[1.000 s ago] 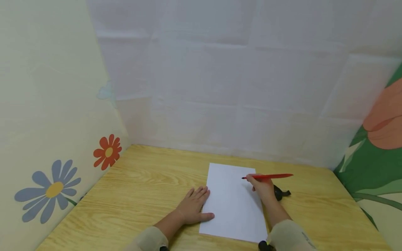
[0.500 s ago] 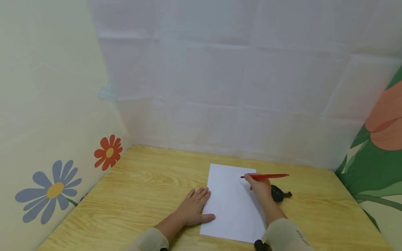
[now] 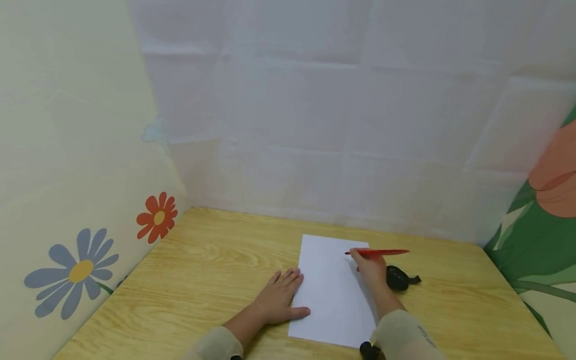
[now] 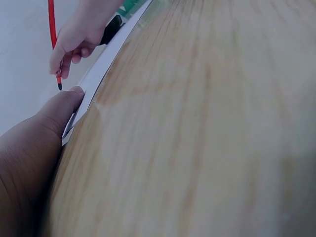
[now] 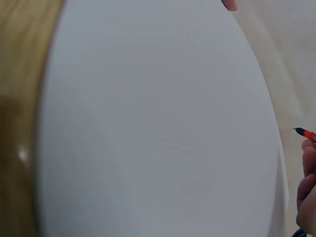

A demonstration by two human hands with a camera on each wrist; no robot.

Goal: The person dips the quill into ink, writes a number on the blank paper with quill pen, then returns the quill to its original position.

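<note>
Near the table's [image 3: 189, 280] front edge I see the left hand [image 3: 278, 297] lying flat with straight fingers on the left edge of the paper [image 3: 335, 295], and farther, the right hand [image 3: 371, 270] pinching a red pen [image 3: 380, 253] over the paper's far right corner.

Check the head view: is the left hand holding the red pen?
No, the right hand grips the red pen, while the left hand lies flat at the left edge of the white paper.

Sheet of paper [image 3: 335, 290] on the table [image 3: 202, 270], left hand [image 3: 279, 295] at its left edge, right hand [image 3: 372, 269] with pen [image 3: 380, 252] over its right side
</note>
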